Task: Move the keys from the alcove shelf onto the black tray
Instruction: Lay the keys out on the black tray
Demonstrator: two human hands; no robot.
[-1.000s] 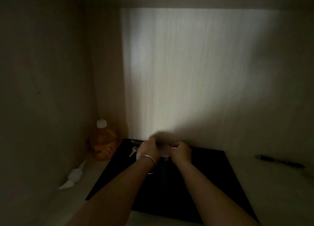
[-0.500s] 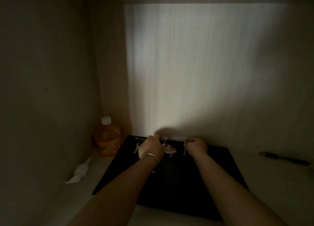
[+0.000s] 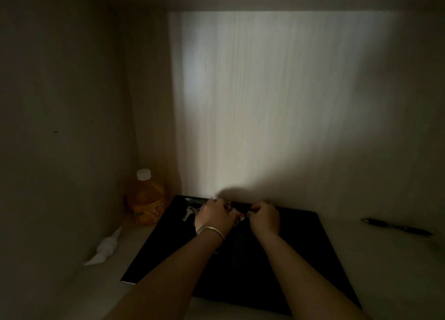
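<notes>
- A twisted white scrap of tissue or plastic lies on the pale alcove shelf at far left.
- Behind it, in the corner, stands a squat orange plastic bottle with a white cap.
- A flat, glossy black tray lies in the middle of the shelf, its far edge against the back wall.
- A pale silver key lies on the tray's far left corner, just beside my left hand.
- My left hand, a thin metal bangle at the wrist, curls knuckles-up over a small bunch of keys.
- My right hand pinches the same bunch; both forearms reach forward over the tray.
- A dark slim pen lies on the shelf at far right.
</notes>
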